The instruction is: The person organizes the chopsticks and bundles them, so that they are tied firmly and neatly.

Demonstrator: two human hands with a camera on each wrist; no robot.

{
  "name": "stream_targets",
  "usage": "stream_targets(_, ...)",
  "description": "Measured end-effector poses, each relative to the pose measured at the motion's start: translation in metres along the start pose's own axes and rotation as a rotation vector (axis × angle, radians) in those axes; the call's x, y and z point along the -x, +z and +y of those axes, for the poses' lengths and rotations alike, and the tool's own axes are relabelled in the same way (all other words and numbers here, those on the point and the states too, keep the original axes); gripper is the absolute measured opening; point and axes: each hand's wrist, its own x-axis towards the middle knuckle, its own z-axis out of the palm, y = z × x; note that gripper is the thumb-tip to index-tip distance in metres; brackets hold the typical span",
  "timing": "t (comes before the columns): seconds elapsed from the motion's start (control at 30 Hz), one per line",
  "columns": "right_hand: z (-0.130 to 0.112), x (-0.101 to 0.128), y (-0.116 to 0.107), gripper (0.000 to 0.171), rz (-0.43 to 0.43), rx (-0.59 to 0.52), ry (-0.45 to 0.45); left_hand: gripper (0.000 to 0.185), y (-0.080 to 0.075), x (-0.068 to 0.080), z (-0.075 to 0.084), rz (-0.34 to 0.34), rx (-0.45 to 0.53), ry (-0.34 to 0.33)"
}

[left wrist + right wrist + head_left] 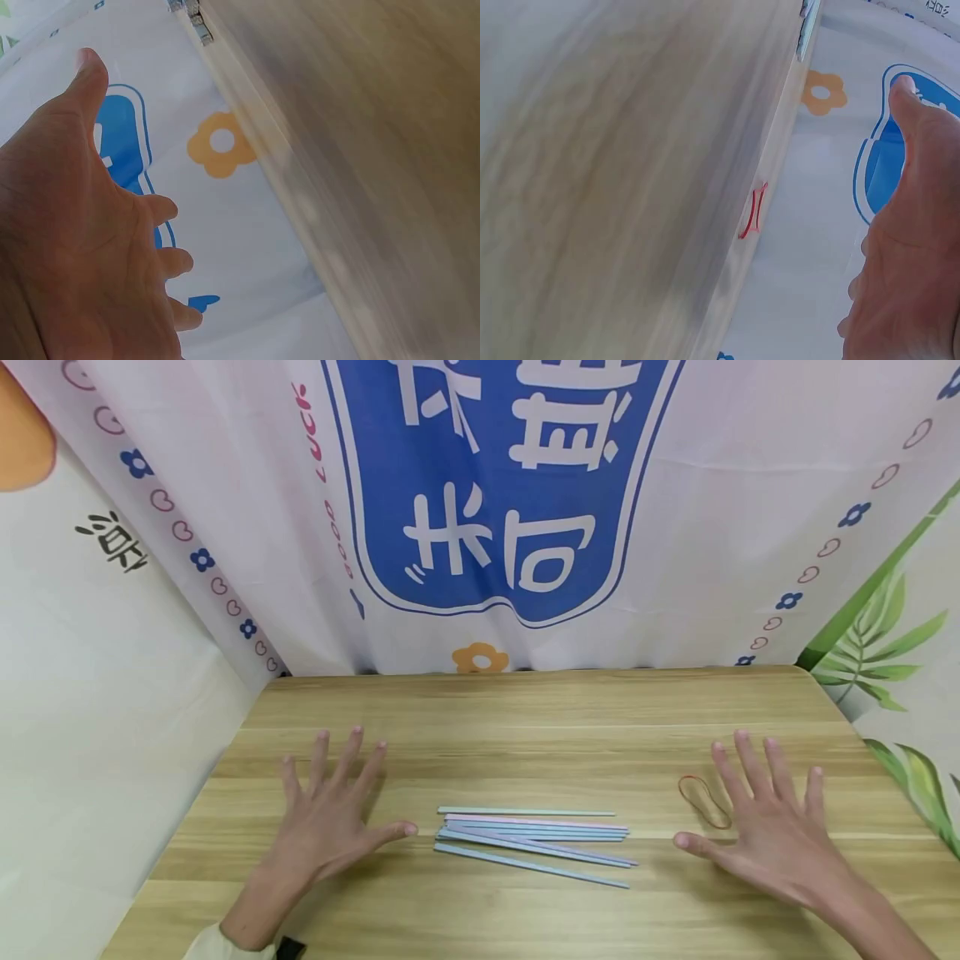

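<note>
Several thin pastel sticks [534, 841], blue, pink and pale green, lie in a loose bunch at the middle of the wooden table [525, 718]. My left hand [333, 814] hovers flat to their left, fingers spread and holding nothing. My right hand [761, 827] is spread the same way on the right, beside a red rubber band [703, 800] lying next to its fingers. In the left wrist view the left hand [90, 247] is open over the table. The right wrist view shows the right hand [907, 247] open and the rubber band [753, 212] on the wood.
A printed cloth backdrop [495, 502] with a blue emblem hangs behind the table and wraps both sides. The table's far edge [540, 672] meets the cloth. Bare wood lies in front of and behind the sticks.
</note>
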Motion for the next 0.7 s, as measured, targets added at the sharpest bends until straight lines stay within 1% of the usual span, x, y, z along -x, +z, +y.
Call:
stream_targets(0.1, -0.005, -0.001, 0.001, 0.13, -0.009, -0.011, -0.011, 0.116, 0.0, -0.002, 0.003, 0.003, -0.003, 0.013)
stream_targets(0.4, -0.022, -0.006, 0.003, 0.131, 0.012, -0.009, -0.075, 0.117, 0.001, -0.007, 0.013, -0.001, -0.009, 0.038)
stream_targets(0.7, -0.044, -0.014, 0.004, 0.129, -0.041, -0.04, -0.119, 0.12, 0.001, -0.012, 0.027, -0.006, 0.018, 0.081)
